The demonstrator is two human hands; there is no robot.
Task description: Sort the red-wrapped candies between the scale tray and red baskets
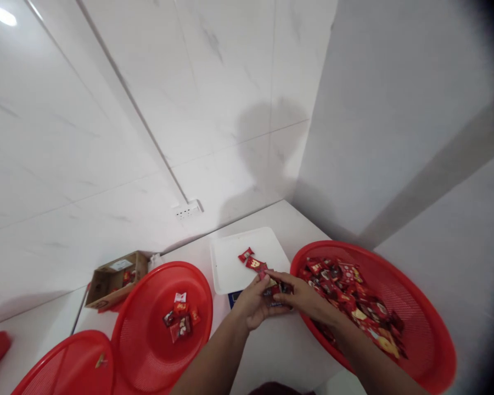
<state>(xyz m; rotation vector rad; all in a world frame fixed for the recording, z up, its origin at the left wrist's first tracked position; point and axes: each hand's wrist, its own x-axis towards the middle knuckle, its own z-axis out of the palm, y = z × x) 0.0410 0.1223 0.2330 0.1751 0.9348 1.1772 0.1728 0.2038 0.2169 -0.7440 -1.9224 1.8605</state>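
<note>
My left hand (253,302) is closed around several small wrapped sweets (271,296) with dark red and brown wrappers. From the right, my right hand (302,293) grips the same sweets, fingers over the top. Just beyond my hands is a white tray (230,263), with a bit of a blue base (232,299) showing under its front edge. On the tray lie a small red packet (246,254) and a red and gold one (256,264) close to my fingertips. My fingers hide part of what they hold.
At right, a big red basket (432,329) holds many wrapped sweets. Left of the tray, another red basket (144,340) contains several sweets. A third red basket (66,356) holds a small gold piece. Behind stands an open cardboard box (107,299); a wall socket (188,209) is above the table.
</note>
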